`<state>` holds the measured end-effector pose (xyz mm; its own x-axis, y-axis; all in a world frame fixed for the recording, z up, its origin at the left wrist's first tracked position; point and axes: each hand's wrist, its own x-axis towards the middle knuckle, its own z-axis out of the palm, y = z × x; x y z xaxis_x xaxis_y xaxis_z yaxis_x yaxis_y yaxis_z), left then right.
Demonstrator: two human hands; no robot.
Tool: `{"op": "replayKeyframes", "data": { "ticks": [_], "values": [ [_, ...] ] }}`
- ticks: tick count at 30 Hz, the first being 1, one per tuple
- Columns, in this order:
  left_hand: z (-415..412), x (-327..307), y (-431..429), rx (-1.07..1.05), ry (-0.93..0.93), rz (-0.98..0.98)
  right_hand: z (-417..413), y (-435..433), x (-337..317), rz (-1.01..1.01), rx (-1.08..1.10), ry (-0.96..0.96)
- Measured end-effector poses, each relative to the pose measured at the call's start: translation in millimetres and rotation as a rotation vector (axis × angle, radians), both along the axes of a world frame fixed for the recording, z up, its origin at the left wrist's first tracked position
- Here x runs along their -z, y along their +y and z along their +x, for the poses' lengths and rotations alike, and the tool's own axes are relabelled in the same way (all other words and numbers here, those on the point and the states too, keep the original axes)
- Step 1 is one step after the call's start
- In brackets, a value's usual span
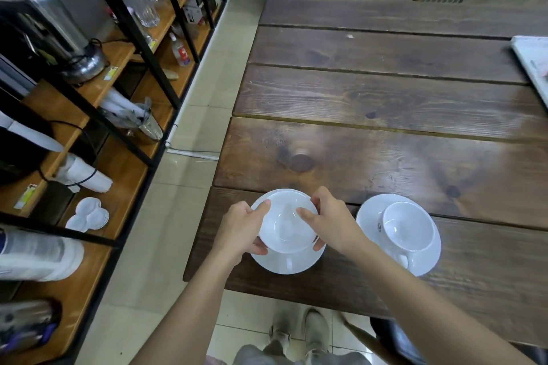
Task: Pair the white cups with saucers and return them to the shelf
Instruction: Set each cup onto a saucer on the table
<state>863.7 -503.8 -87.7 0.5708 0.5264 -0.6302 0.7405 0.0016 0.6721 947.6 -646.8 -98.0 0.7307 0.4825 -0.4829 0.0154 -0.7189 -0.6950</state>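
Observation:
Near the front left corner of the dark wooden table (385, 98), a white cup (286, 225) sits over a white saucer (292, 265). My left hand (240, 228) grips the cup's left rim and my right hand (332, 221) grips its right rim, thumbs inside. Whether the cup rests on the saucer or is held just above it is unclear. To the right, a second white cup (407, 224) stands on its own saucer (367, 216), handle toward me, untouched.
A black-framed wooden shelf (118, 175) runs along the left, holding glass vases, a metal urn, paper cup stacks, small white dishes (89, 215) and bottles. A tiled aisle (178, 216) separates it from the table. A white tray (533, 62) lies at the table's right edge.

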Motion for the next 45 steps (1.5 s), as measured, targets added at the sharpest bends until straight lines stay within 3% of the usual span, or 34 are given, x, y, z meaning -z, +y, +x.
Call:
{"op": "replayKeyframes", "data": {
  "ticks": [20, 29, 33, 36, 39, 42, 45],
  "values": [
    [-6.1, 7.3, 0.7, -0.011, 0.020, -0.014, -2.7, -1.8, 10.2, -0.011, -0.010, 0.036],
    [-2.8, 8.6, 2.5, 0.115, 0.017, 0.187, -3.0, -3.7, 8.2, -0.082, -0.042, -0.037],
    [-2.4, 8.4, 4.2, 0.134, 0.050, 0.184, -2.3, -5.7, 8.4, -0.110, -0.038, -0.093],
    [-1.8, 1.9, 4.0, 0.135, 0.071, 0.338, -0.2, -10.8, 3.4, -0.075, 0.039, -0.167],
    [5.4, -12.9, -8.7, 0.051, -0.160, 0.520, 6.0, -25.0, -8.2, 0.030, 0.200, -0.276],
    [20.0, -27.2, -37.7, 0.084, -0.373, 0.455, 17.2, -52.7, -15.9, 0.087, 0.402, -0.355],
    [39.5, -26.5, -71.2, 0.232, -0.340, 0.206, 26.8, -86.8, -14.3, 0.012, 0.552, -0.422]
  ]
}}
